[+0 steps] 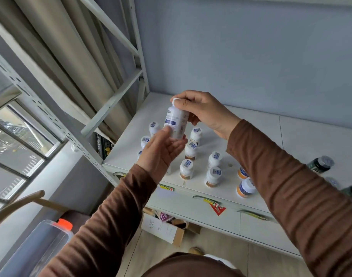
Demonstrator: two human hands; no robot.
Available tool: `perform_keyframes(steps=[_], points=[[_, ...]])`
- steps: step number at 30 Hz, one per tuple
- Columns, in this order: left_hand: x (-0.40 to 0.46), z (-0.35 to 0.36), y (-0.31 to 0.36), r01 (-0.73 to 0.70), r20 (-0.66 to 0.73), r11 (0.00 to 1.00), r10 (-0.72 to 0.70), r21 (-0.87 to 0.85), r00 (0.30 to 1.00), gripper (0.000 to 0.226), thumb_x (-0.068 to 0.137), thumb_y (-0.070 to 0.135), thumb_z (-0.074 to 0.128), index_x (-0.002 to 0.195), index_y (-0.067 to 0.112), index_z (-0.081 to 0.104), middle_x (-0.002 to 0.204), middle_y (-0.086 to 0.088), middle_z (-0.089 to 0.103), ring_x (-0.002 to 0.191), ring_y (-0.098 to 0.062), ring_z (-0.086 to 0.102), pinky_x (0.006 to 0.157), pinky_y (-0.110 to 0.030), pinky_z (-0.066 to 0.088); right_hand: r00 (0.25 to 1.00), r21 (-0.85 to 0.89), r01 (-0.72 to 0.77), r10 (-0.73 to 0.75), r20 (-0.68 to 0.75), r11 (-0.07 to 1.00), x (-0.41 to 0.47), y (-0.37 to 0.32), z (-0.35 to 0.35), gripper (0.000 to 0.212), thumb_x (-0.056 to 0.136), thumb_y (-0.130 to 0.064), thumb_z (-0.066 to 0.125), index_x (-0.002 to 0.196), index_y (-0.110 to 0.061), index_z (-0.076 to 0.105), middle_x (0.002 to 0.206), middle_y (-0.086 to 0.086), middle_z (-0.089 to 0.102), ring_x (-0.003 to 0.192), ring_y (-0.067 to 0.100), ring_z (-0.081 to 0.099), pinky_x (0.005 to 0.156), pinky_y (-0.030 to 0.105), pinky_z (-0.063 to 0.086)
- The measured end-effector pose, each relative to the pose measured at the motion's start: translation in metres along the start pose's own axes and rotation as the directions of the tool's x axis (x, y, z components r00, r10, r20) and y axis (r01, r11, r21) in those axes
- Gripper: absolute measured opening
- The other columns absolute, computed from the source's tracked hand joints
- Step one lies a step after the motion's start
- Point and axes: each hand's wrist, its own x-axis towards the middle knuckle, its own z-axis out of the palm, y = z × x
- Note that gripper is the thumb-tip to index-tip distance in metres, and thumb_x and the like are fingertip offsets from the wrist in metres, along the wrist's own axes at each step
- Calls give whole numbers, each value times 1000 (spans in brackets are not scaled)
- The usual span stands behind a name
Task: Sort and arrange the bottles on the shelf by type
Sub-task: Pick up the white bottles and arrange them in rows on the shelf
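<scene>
A tall white bottle with a blue label (174, 120) is held upright above the white shelf (257, 132). My right hand (203, 112) grips its cap from above. Under its base sits my left hand (163, 150), palm up, fingers touching the bottle's lower side. Below them several small white bottles with brown-banded labels (186, 169) stand in rows on the shelf. Two white bottles with orange and blue labels (245, 187) stand near the front edge. Dark green bottles (320, 164) sit at the far right, partly hidden by my right sleeve.
The shelf's metal frame post (57, 120) runs along the left, with a curtain (57, 48) and window behind. Price tags (217, 206) stick to the front edge. A cardboard box (167, 228) lies on the floor below; a clear container with an orange cap (51, 236) stands lower left.
</scene>
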Motion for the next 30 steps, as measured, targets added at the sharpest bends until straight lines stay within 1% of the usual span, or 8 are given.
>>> perform_keyframes(steps=[2, 4, 8, 13, 17, 20, 26, 30], points=[[1, -6, -2, -181, -25, 964, 190, 194, 982, 26, 83, 21, 73, 101, 12, 56, 96, -13, 63, 87, -20, 65, 83, -30, 50, 999, -7, -14, 14, 35, 1000, -3, 4, -2, 27, 98, -26, 57, 122, -25, 68, 98, 9, 67, 78, 11, 55, 66, 25, 49], [0, -9, -4, -300, -19, 865, 336, 403, 942, 36, 74, 16, 80, 97, 14, 52, 95, -9, 59, 84, -16, 58, 78, -28, 49, 997, -19, -20, 21, 81, 1000, -7, 9, -3, 34, 100, -22, 53, 132, -28, 62, 119, 8, 68, 90, 10, 58, 75, 25, 51], [-2, -9, -12, -354, -41, 649, 510, 674, 859, 52, 69, 14, 86, 103, 13, 46, 96, -1, 54, 84, -8, 54, 76, -20, 47, 987, -44, -9, 16, 161, 999, -10, 20, -6, 40, 101, -19, 53, 140, -27, 53, 133, -3, 61, 112, 11, 60, 91, 32, 53], [7, -18, -17, -275, -32, 753, 365, 598, 930, 45, 76, 22, 79, 113, 11, 55, 106, -9, 65, 92, -17, 63, 83, -31, 52, 994, -70, -28, 35, 102, 997, 1, 35, -9, 34, 95, -21, 64, 129, -19, 61, 123, 8, 64, 103, 17, 64, 85, 33, 56], [22, -43, -11, -139, -102, 645, 321, 751, 942, 41, 86, 15, 73, 125, 14, 59, 112, -1, 67, 97, -15, 64, 82, -21, 52, 998, -266, -64, 61, -19, 962, 27, 55, 2, 31, 84, -24, 77, 111, -15, 66, 93, -1, 65, 82, 13, 60, 81, 40, 57], [30, -71, -1, -34, -151, 459, 360, 888, 921, 31, 86, 13, 71, 115, 17, 61, 109, -1, 65, 96, -18, 62, 85, -32, 53, 994, -491, -111, 85, -75, 864, 46, 78, 17, 35, 76, -39, 80, 103, -20, 66, 90, -8, 64, 83, 15, 60, 82, 36, 52], [32, -92, 12, 51, 2, -171, 294, 984, 956, 29, 88, 29, 64, 116, 21, 64, 111, -4, 63, 102, -25, 60, 88, -35, 48, 987, -724, -122, 157, -19, 679, 72, 120, 54, 35, 76, -38, 74, 101, -18, 60, 103, 4, 66, 94, 26, 61, 73, 30, 42], [33, -91, 12, 77, 1, -319, 236, 944, 972, 31, 91, 37, 60, 121, 28, 61, 117, 0, 62, 104, -22, 56, 86, -34, 46, 985, -823, -53, 163, 48, 566, 83, 140, 65, 33, 79, -29, 70, 106, -14, 59, 106, 8, 66, 96, 31, 62, 75, 32, 42]])
